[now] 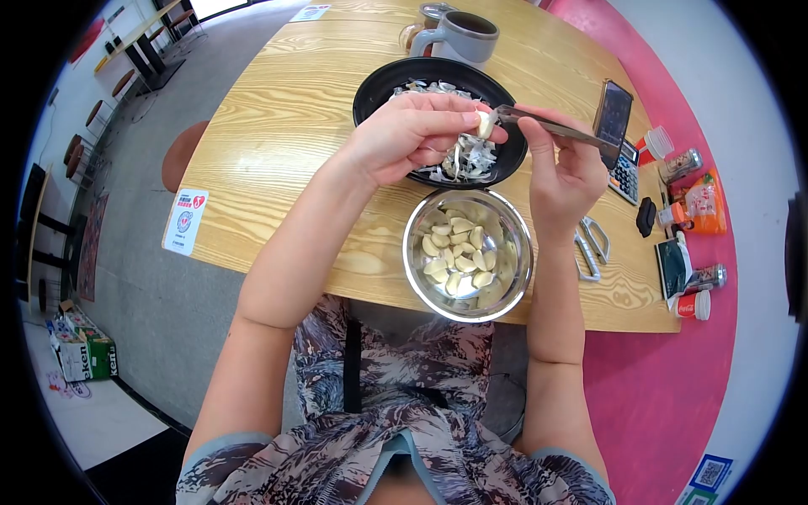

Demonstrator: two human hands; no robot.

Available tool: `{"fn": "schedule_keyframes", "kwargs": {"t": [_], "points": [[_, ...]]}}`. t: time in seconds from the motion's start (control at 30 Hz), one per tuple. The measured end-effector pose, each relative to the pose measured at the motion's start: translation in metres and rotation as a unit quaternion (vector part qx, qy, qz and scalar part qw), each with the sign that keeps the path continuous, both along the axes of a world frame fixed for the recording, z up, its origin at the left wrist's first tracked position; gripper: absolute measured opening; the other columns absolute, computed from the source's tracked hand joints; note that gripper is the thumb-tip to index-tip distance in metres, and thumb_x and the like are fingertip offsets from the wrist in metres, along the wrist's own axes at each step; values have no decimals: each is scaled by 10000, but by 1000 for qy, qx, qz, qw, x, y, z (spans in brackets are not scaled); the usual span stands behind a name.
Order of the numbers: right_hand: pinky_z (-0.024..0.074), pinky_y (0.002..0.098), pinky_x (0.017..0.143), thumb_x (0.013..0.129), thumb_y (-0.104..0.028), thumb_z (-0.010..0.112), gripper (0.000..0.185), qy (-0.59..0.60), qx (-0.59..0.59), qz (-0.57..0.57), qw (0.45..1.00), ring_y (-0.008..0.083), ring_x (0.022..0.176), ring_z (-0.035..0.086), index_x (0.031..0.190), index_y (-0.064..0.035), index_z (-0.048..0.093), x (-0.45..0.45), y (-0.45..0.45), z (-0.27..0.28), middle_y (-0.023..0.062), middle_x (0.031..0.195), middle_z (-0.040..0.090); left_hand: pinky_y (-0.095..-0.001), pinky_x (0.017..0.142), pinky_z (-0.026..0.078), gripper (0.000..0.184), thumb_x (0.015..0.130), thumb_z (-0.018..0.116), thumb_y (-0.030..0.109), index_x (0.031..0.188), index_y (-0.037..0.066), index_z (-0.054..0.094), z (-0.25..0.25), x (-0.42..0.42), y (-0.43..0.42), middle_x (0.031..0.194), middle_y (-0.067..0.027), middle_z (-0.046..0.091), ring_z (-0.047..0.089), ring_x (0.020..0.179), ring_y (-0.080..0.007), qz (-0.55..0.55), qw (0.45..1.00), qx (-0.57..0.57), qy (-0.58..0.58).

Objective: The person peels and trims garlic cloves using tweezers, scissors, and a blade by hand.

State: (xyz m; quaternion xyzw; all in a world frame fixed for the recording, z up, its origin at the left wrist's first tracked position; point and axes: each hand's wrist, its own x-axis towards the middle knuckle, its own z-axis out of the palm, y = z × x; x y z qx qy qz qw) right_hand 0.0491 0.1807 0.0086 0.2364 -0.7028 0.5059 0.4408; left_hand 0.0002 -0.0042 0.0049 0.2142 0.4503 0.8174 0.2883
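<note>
Between the thumb and fingers of my left hand (417, 135) is a pale garlic clove (486, 124). My right hand (566, 160) grips a knife (555, 126), its blade tip touching or very close to the clove. Both hands are above a black bowl (370, 88) that holds papery garlic skins (471, 160). Nearer to me, a shiny metal bowl (523, 278) contains several peeled cloves (461, 244).
A grey mug (467, 38) and a glass jar (435, 12) stand behind the black bowl. To the right are a phone (613, 111), a calculator (624, 172), scissors (592, 248), paper cups (694, 305) and cans (707, 278). The wooden table's (278, 151) front edge is near my lap.
</note>
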Motion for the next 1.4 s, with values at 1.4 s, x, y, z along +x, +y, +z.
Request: {"fn": "schedule_keyframes", "kwargs": {"t": [1.4], "points": [[503,285,703,793,51,636,133,-97,157,16,983,202,790,655,920,12,645,-20,3,13,101,878,647,-205,506,283,229,845,714,91,1070,54,688,-3,7,12,721,62,432,323,585,-22,346,839,-181,379]]}}
